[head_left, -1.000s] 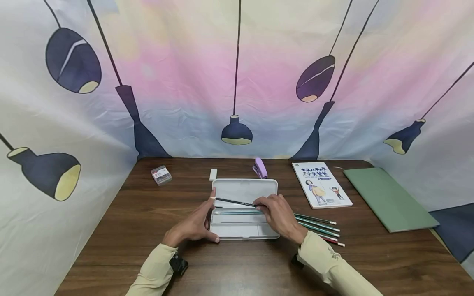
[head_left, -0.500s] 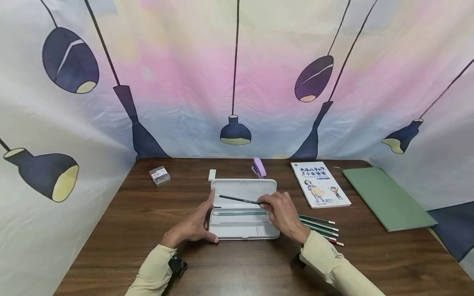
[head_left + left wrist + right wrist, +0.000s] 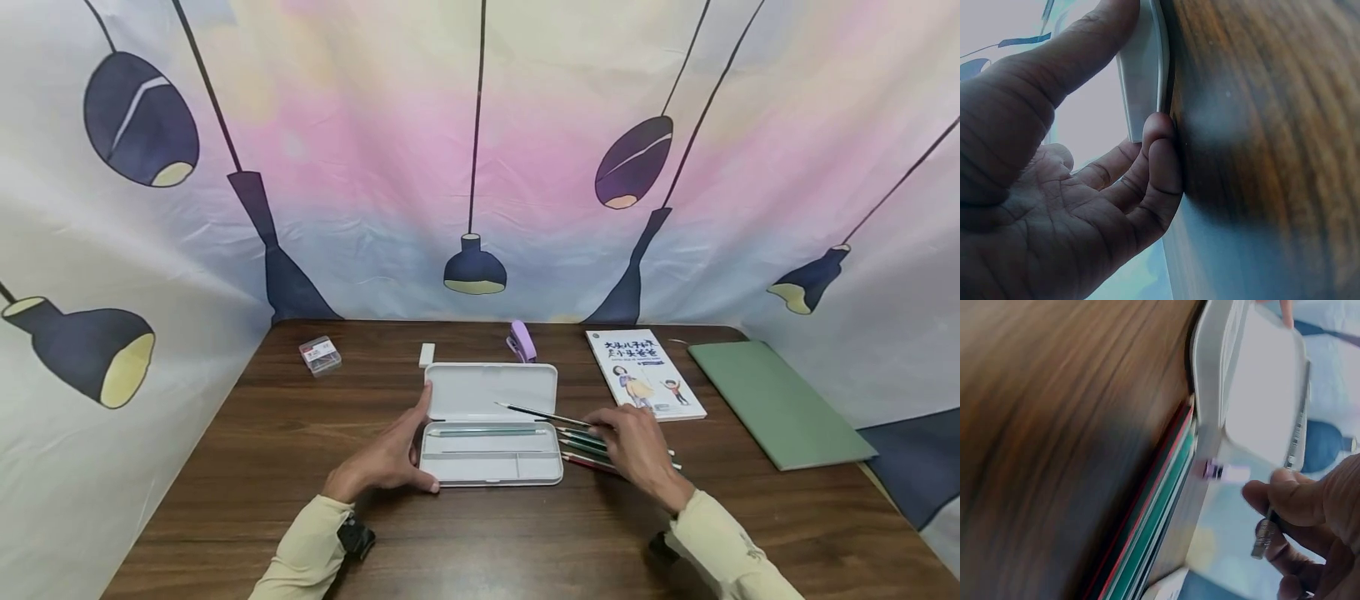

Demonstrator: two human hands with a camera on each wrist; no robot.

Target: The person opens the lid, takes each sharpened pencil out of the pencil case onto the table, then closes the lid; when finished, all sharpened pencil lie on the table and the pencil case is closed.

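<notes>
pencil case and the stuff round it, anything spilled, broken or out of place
Nothing looks spilled or broken. The only slightly untidy spot is right of the case, where loose pencils lie on the table rather than inside; the right hand holds another, a dark pencil.

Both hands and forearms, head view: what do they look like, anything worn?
Left hand and right hand: bare, no gloves. Long cream sleeves, left sleeve and right sleeve, reach the wrists. The right one has a small dark marking, unreadable. Black wrist devices: left device, right device partly hidden.
</notes>
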